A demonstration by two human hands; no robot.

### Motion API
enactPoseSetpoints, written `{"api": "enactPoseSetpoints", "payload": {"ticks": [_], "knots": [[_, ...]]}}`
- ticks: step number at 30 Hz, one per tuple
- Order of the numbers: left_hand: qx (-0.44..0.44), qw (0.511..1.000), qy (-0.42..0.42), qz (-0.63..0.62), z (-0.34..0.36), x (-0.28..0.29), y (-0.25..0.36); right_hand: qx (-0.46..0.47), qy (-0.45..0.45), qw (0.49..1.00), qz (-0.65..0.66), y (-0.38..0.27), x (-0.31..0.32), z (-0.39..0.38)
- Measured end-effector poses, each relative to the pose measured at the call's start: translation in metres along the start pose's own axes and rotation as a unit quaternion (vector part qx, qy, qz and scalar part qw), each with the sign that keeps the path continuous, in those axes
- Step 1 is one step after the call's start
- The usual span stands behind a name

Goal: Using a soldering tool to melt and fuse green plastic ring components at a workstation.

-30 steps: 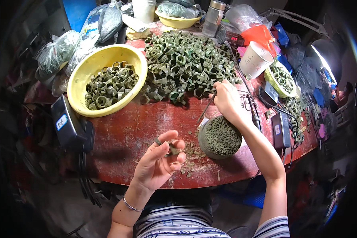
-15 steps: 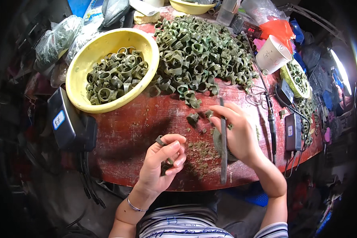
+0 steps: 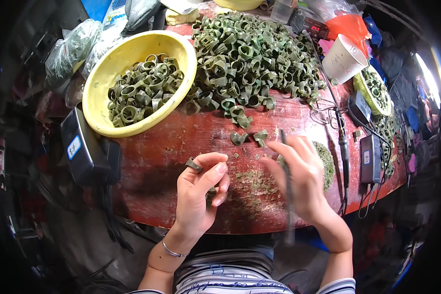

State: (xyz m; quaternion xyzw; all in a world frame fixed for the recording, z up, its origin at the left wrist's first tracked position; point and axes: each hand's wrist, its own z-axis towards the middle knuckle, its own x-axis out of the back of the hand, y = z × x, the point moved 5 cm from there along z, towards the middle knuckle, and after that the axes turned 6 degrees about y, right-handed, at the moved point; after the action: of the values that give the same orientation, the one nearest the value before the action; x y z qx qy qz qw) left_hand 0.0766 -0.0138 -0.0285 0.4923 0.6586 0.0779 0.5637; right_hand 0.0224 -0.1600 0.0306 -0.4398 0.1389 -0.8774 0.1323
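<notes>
My left hand (image 3: 199,192) pinches a small green ring piece (image 3: 193,164) between thumb and fingers above the red table (image 3: 166,147). To its right, my right hand (image 3: 301,179) grips a thin dark tool (image 3: 287,186) that points toward my body. A mound of green shavings (image 3: 326,164) lies partly hidden behind my right hand. Two loose green rings (image 3: 250,137) rest just beyond both hands. A big heap of green rings (image 3: 252,56) covers the far side of the table.
A yellow bowl (image 3: 99,93) of green rings stands at the far left. A white cup (image 3: 344,60), a woven tray with rings (image 3: 376,90), cables and small black boxes (image 3: 368,158) sit on the right. A dark box (image 3: 81,144) hangs off the left edge.
My right hand left the heap and came back toward my body with the tool, now covering most of the shavings mound. My left hand kept the ring piece and turned a little.
</notes>
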Motion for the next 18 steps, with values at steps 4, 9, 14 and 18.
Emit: {"api": "enactPoseSetpoints", "payload": {"ticks": [4, 9, 14, 18], "knots": [[-0.008, 0.999, 0.013, -0.031, 0.002, 0.003, 0.0, -0.055, -0.072, 0.993, -0.072, -0.009, -0.045, 0.016], [0.003, 0.997, 0.07, 0.037, -0.001, 0.003, 0.004, -0.014, -0.05, 0.999, 0.011, -0.024, -0.023, 0.012], [0.092, 0.983, -0.132, 0.09, -0.01, -0.011, -0.003, 0.032, -0.074, 0.995, 0.066, -0.046, 0.016, 0.009], [0.149, 0.967, -0.181, 0.103, -0.021, -0.012, -0.006, 0.018, -0.034, 0.996, 0.075, -0.044, 0.028, 0.001]]}}
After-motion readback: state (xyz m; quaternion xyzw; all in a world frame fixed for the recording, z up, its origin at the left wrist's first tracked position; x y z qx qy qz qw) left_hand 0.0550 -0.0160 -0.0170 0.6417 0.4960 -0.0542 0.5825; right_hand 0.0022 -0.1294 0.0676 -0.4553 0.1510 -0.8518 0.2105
